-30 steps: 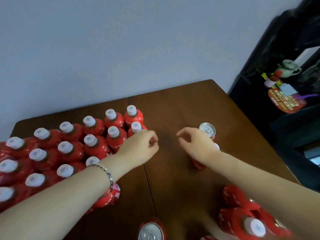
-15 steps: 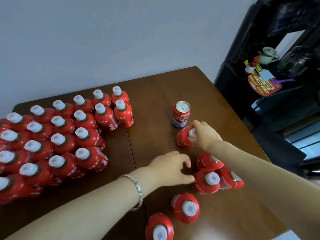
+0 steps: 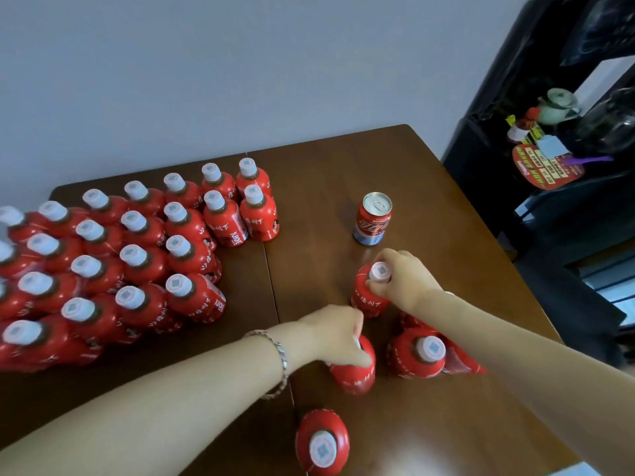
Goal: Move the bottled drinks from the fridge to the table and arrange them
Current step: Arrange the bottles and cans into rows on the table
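Note:
Several red bottles with white caps (image 3: 130, 255) stand packed in rows on the left half of the brown table (image 3: 330, 173). On the right half, my right hand (image 3: 403, 281) grips the cap of one red bottle (image 3: 369, 300). My left hand (image 3: 338, 336) grips the top of another red bottle (image 3: 354, 374); its cap is hidden under my fingers. Beside it stands a loose bottle (image 3: 417, 353), with more red partly hidden under my right forearm. One bottle (image 3: 322, 441) stands at the near edge.
A red drink can (image 3: 372, 218) stands upright beyond my right hand. A black unit (image 3: 563, 139) with a teapot and stickers stands to the right of the table. A grey wall runs behind the table.
My left hand moved right from the table surface onto a bottle top and now grips it. My right hand keeps hold of its bottle's cap. The view shifted slightly.

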